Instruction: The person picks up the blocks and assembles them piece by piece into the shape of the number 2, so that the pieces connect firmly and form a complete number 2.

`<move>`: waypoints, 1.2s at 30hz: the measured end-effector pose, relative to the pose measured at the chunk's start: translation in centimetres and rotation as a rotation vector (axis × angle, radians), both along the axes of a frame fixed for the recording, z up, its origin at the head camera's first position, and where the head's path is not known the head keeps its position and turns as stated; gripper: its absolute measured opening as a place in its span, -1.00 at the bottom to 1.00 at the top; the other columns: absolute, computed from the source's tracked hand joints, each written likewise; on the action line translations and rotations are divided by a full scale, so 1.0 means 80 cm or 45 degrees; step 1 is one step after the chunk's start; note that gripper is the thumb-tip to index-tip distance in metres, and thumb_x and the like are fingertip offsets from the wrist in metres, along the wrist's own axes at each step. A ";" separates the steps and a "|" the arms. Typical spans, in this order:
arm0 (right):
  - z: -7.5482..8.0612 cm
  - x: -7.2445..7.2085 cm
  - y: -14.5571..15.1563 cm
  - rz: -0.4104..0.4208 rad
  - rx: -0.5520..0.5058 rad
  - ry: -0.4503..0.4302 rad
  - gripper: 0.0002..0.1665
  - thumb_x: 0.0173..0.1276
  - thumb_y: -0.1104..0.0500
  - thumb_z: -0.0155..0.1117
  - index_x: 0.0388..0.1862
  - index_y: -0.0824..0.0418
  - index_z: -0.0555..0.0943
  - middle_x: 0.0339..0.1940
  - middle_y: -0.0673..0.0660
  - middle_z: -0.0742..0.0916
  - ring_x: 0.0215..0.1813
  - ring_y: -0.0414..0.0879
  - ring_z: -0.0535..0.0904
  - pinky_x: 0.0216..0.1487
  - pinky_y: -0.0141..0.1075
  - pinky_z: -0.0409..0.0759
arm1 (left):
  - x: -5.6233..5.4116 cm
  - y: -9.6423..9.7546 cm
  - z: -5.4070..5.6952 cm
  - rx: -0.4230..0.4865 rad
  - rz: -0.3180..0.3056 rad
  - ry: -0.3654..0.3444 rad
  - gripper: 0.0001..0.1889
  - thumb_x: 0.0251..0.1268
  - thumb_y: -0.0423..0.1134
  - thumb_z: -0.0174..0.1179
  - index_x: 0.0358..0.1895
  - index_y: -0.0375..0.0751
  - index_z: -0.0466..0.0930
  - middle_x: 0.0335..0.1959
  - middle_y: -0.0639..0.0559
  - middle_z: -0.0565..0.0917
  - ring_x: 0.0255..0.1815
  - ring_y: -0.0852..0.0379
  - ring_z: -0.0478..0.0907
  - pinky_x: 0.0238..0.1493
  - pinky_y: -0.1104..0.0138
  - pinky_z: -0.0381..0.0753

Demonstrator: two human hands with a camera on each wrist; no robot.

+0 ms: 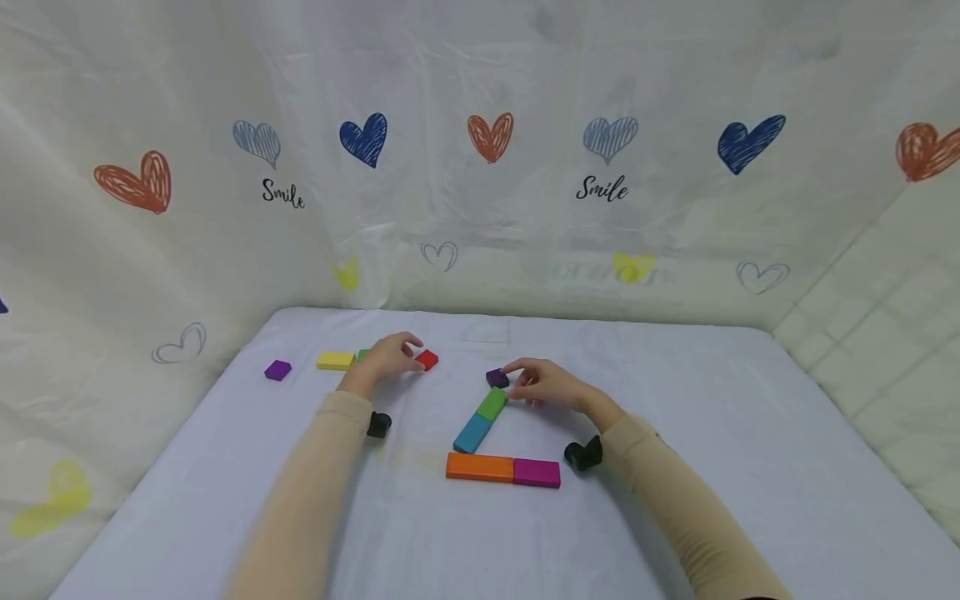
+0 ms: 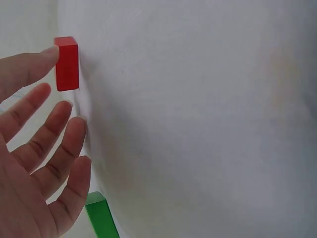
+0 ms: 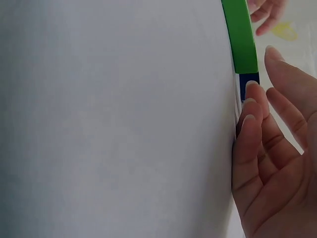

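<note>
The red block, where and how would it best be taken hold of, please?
Probably pinch the red block by its near and far sides, with the left hand coming from the left: it lies flat, and no other block shows against those sides.

white cloth-covered table (image 1: 795,417) | pale backdrop (image 1: 420,67) behind | navy hearts (image 1: 363,140) | "Smile" lettering (image 1: 602,189) below light-blue hearts (image 1: 611,138)

We stretched both arms forward, the left forearm (image 1: 303,500) and the right forearm (image 1: 678,500) slanting inward, beige sleeves ending at bare wrists. Our left hand (image 1: 390,355) lay relaxed, its four fingers slightly spread and gently bent, its thumb (image 2: 29,72) apart from them. Our right hand (image 1: 547,383) extended its index finger (image 1: 519,365), the remaining fingers loosely bent close together.
</note>
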State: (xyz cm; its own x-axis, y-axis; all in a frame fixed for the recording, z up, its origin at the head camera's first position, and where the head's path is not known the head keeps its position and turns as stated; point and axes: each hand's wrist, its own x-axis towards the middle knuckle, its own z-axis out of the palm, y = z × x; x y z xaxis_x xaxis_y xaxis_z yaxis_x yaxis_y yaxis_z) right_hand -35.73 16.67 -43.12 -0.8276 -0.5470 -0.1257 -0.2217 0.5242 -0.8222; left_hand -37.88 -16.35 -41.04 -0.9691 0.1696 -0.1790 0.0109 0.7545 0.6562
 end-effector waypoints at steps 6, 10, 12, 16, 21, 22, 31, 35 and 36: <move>0.001 0.002 -0.005 0.005 0.016 -0.024 -0.54 0.46 0.19 0.37 0.28 0.23 0.54 -0.23 0.11 0.67 -0.34 -0.06 0.51 -0.24 -0.29 0.53 | -0.005 0.008 -0.008 -0.057 0.012 -0.009 -0.50 0.34 -0.23 0.36 0.32 -0.14 0.51 0.17 -0.21 0.56 0.15 -0.15 0.49 0.19 0.02 0.55; 0.000 0.004 -0.006 0.023 0.030 -0.033 -0.52 0.46 0.20 0.36 0.30 0.25 0.52 -0.23 0.11 0.68 -0.32 -0.06 0.50 -0.23 -0.29 0.51 | -0.002 0.012 -0.011 -0.013 0.032 -0.042 -0.49 0.33 -0.20 0.37 0.33 -0.10 0.53 0.18 -0.20 0.57 0.17 -0.15 0.48 0.19 0.02 0.54; 0.000 0.005 -0.006 0.023 0.039 -0.031 -0.52 0.46 0.20 0.36 0.30 0.24 0.52 -0.23 0.11 0.67 -0.32 -0.06 0.49 -0.24 -0.30 0.51 | -0.005 0.011 -0.014 0.022 0.053 -0.065 -0.49 0.32 -0.19 0.38 0.32 -0.07 0.54 0.19 -0.18 0.57 0.18 -0.14 0.47 0.20 0.02 0.53; 0.002 0.005 -0.006 0.010 0.060 -0.027 -0.52 0.46 0.21 0.35 0.31 0.21 0.52 -0.23 0.09 0.67 -0.31 -0.06 0.50 -0.23 -0.30 0.51 | -0.009 0.007 -0.018 0.095 0.073 -0.082 -0.49 0.33 -0.20 0.38 0.33 -0.07 0.54 0.22 -0.19 0.55 0.23 -0.15 0.45 0.23 0.01 0.51; 0.004 0.004 -0.007 -0.004 0.073 -0.038 -0.52 0.46 0.22 0.35 0.31 0.19 0.52 -0.24 0.10 0.67 -0.31 -0.05 0.49 -0.23 -0.30 0.50 | -0.010 0.005 -0.018 0.134 0.051 -0.078 -0.48 0.33 -0.25 0.36 0.35 -0.12 0.53 0.23 -0.22 0.54 0.24 -0.16 0.44 0.24 0.03 0.51; 0.004 0.004 -0.007 0.000 0.073 -0.038 -0.52 0.46 0.22 0.35 0.32 0.20 0.52 -0.24 0.10 0.66 -0.32 -0.05 0.49 -0.24 -0.30 0.50 | -0.009 0.005 -0.017 0.137 0.053 -0.081 -0.49 0.33 -0.26 0.36 0.34 -0.12 0.53 0.23 -0.22 0.54 0.24 -0.16 0.44 0.24 0.04 0.51; 0.008 0.002 -0.007 -0.012 0.079 -0.077 -0.52 0.48 0.19 0.33 0.33 0.18 0.51 -0.22 0.10 0.67 -0.29 -0.05 0.51 -0.19 -0.29 0.51 | -0.004 0.009 -0.012 0.102 0.069 -0.052 -0.61 0.33 -0.29 0.35 0.20 -0.20 0.58 0.22 -0.21 0.56 0.22 -0.16 0.45 0.27 0.01 0.46; 0.008 0.000 -0.009 -0.016 0.061 -0.079 -0.54 0.49 0.16 0.33 0.31 0.19 0.52 -0.23 0.10 0.68 -0.30 -0.06 0.50 -0.19 -0.31 0.50 | -0.005 0.010 -0.013 0.087 0.083 -0.052 -0.61 0.32 -0.29 0.36 0.19 -0.19 0.58 0.19 -0.19 0.56 0.18 -0.14 0.46 0.25 0.03 0.48; 0.007 0.000 -0.009 -0.020 0.054 -0.081 -0.55 0.49 0.16 0.33 0.30 0.19 0.53 -0.24 0.10 0.68 -0.31 -0.06 0.50 -0.20 -0.31 0.50 | -0.005 0.009 -0.013 0.085 0.082 -0.048 -0.61 0.32 -0.29 0.36 0.18 -0.19 0.58 0.18 -0.19 0.56 0.17 -0.14 0.46 0.24 0.03 0.48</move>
